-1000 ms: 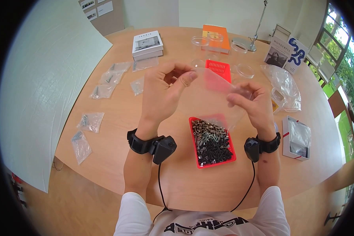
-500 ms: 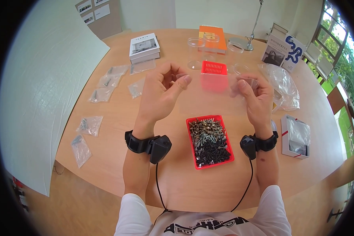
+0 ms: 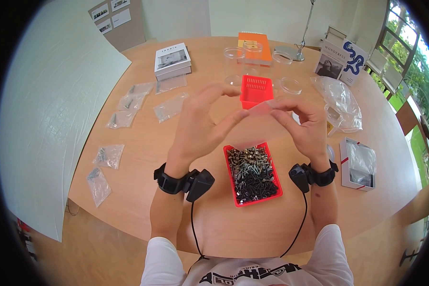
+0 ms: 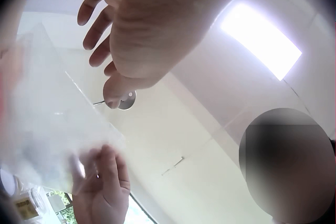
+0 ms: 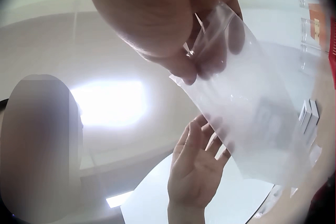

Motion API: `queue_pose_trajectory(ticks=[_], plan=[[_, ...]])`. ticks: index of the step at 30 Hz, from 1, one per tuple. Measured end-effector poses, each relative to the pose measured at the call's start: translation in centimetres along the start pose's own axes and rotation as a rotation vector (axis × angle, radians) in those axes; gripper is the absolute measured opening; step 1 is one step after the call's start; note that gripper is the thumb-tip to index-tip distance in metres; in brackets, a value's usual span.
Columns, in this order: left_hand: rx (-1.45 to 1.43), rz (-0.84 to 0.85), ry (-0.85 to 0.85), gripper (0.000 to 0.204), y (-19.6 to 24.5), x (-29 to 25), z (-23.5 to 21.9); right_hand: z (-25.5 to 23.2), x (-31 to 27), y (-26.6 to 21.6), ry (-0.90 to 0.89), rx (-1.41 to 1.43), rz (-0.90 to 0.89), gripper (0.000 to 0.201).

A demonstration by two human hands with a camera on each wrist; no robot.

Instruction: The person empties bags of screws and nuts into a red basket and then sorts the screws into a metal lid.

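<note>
A clear plastic bag (image 3: 253,129) hangs in the air above the near end of the table. My right hand (image 3: 306,125) pinches its upper corner between thumb and fingers, which shows closely in the right wrist view, where the bag (image 5: 262,103) spreads out flat. Beside the bag's other side is my left hand (image 3: 198,125), fingers loosely spread and thumb pointing towards the plastic. Nothing lies in its grasp in the left wrist view. Below the hands stands a red tray (image 3: 258,201) full of screws and bolts, silvery at the back and black in front.
A red basket (image 3: 256,97) stands beyond the hands, with clear plastic cups (image 3: 233,61) and an orange book (image 3: 263,58) behind. Small bags of screws (image 3: 120,119) lie at left near a white book (image 3: 172,60). A large crumpled bag (image 3: 341,107) and a white box (image 3: 359,168) are at right.
The left hand has let go of the bag and opened its fingers. The right hand has moved slightly left and keeps the bag, which now sags between the hands.
</note>
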State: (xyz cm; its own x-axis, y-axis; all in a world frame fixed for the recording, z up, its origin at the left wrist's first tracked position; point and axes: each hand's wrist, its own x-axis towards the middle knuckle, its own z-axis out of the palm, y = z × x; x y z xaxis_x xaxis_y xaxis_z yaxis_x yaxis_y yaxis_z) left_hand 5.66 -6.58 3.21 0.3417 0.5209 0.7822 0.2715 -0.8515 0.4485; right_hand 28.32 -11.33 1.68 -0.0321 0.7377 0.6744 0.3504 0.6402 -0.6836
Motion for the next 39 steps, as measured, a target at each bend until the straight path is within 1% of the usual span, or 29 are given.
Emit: queue_pose_trajectory(ticks=[1,4,7,10,13,16,19,28,34,37,39], plan=[[-0.037,0.06,-0.028,0.023,0.2,0.0,0.3,0.1,0.0,-0.1,-0.045,-0.053,-0.048,0.012],[-0.178,0.059,-0.09,0.012,0.6,-0.2,1.1,0.4,-0.1,-0.3,-0.135,-0.07,-0.053,0.012],[-0.157,0.075,-0.068,0.009,0.8,-0.1,1.0,0.4,-0.1,-0.3,-0.14,-0.055,-0.046,0.012],[-0.17,0.068,0.003,0.009,0.3,-0.2,0.8,0.2,-0.1,0.3,-0.079,-0.004,-0.039,0.012],[-0.187,0.072,0.024,0.01,0.4,-0.2,0.9,0.4,-0.1,-0.1,-0.025,-0.118,-0.126,0.013],[-0.124,0.119,-0.001,0.01,0.7,-0.1,1.2,1.0,-0.1,-1.4,-0.003,-0.186,-0.168,0.012],[-0.079,0.165,0.0,0.012,1.2,-0.2,1.6,1.1,-0.3,-1.4,-0.027,-0.199,-0.188,0.011],[-0.025,0.221,0.019,0.015,1.8,-0.5,1.8,2.1,-1.0,-2.1,0.089,-0.203,-0.248,0.012],[-0.065,0.251,0.034,0.019,2.3,-0.5,2.1,2.2,-1.0,-2.8,0.098,-0.211,-0.27,0.014],[-0.137,0.22,0.061,0.016,2.2,-0.6,2.1,1.7,-1.0,-3.0,0.085,-0.241,-0.257,0.014],[-0.211,0.178,0.119,0.014,2.0,-0.6,1.8,0.9,-1.0,-3.1,0.071,-0.235,-0.227,0.014]])
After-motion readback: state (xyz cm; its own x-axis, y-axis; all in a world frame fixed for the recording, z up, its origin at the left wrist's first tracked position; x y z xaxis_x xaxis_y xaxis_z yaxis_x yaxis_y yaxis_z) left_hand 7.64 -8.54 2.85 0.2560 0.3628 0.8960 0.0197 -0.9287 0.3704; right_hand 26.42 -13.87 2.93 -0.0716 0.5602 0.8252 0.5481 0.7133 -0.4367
